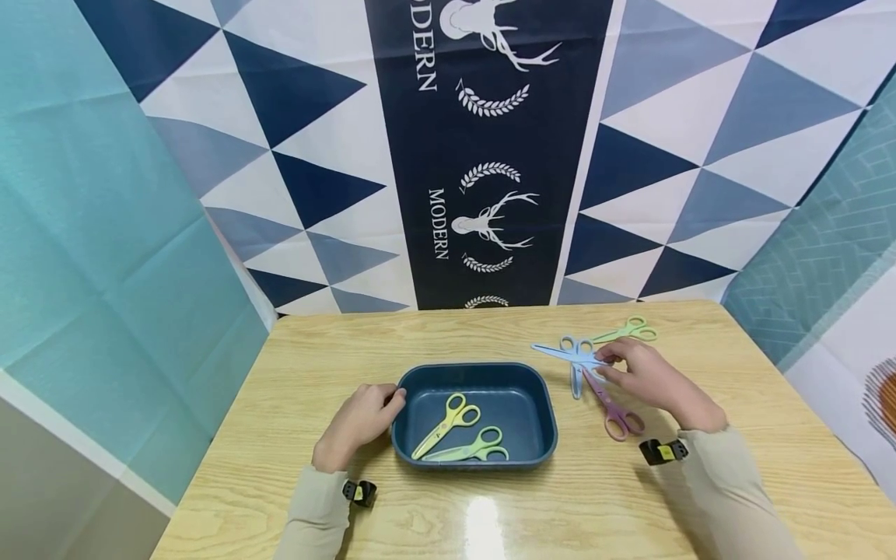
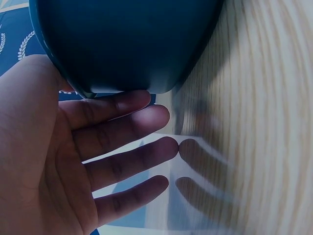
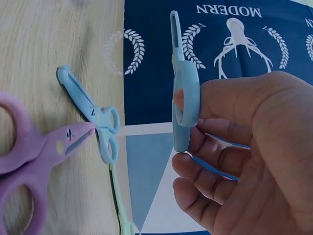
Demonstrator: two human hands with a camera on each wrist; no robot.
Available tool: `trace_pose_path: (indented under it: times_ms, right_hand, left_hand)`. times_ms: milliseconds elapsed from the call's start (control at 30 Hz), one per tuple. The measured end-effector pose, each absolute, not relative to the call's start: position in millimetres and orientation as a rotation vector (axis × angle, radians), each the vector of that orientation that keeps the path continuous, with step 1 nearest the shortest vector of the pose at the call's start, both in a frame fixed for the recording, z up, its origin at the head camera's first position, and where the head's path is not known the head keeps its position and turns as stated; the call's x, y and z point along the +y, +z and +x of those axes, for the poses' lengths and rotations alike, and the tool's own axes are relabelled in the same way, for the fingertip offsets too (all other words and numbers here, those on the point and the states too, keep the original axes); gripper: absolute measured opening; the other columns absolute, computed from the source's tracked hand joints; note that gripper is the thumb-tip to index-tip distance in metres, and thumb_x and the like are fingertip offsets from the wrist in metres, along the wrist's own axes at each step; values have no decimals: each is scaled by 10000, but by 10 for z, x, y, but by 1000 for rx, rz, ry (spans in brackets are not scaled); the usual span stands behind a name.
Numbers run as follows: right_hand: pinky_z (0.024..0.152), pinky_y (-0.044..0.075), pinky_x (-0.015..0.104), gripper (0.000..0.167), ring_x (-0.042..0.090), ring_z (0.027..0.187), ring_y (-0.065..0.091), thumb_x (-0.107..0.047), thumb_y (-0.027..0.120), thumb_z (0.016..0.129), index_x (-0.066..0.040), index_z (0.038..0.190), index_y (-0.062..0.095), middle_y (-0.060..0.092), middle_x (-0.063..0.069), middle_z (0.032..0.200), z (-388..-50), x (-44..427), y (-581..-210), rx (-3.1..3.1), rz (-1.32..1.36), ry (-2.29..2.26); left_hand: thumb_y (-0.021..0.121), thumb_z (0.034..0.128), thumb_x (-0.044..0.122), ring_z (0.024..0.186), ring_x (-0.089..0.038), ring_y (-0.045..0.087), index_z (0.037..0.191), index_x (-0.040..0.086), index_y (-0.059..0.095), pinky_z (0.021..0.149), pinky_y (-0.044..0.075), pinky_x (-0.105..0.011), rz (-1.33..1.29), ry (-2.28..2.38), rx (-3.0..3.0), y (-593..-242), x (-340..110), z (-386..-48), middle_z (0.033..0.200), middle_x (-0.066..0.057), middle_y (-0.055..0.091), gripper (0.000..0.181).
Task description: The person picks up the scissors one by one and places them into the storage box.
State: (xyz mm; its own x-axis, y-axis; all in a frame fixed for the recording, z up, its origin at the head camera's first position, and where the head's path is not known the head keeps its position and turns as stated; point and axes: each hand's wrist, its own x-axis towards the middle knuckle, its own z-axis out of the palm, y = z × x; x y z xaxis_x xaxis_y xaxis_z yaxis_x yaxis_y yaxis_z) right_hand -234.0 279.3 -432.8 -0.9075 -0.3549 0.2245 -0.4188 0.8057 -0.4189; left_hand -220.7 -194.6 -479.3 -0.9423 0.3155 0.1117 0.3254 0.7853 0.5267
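Note:
A dark blue rectangular bin (image 1: 474, 374) stands on the table. My left hand (image 1: 366, 421) grips its left rim; in the left wrist view the thumb passes over the rim (image 2: 46, 46) and straight fingers (image 2: 124, 139) lie outside, the index touching the wall. Inside lie yellow scissors (image 1: 445, 425) and green scissors (image 1: 483, 445). My right hand (image 1: 640, 376) pinches light blue scissors (image 3: 187, 98) by a handle, raised off the table. Below them are another pair of light blue scissors (image 3: 103, 123), purple scissors (image 3: 29, 142) and light green scissors (image 1: 628, 330).
The wooden table (image 1: 329, 342) ends at a patterned cloth wall (image 1: 483, 155). A teal cloth (image 1: 105, 257) hangs at the left side. A round dark object (image 1: 887, 400) is partly seen at the far right.

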Motion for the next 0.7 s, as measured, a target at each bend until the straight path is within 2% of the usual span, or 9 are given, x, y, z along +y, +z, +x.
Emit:
trace_pose_path:
  times_ms: [700]
  right_hand:
    - [809, 552, 466, 112, 247, 898, 673, -57, 718, 934, -7, 1032, 736, 683, 70, 962, -2419, 2632, -4248, -2836, 719, 656]
  left_hand:
    - [499, 1077, 297, 501, -93, 441, 660, 178, 526, 535, 379, -249, -537, -893, -2947, -4755, -1924, -2212, 579, 58, 433, 435]
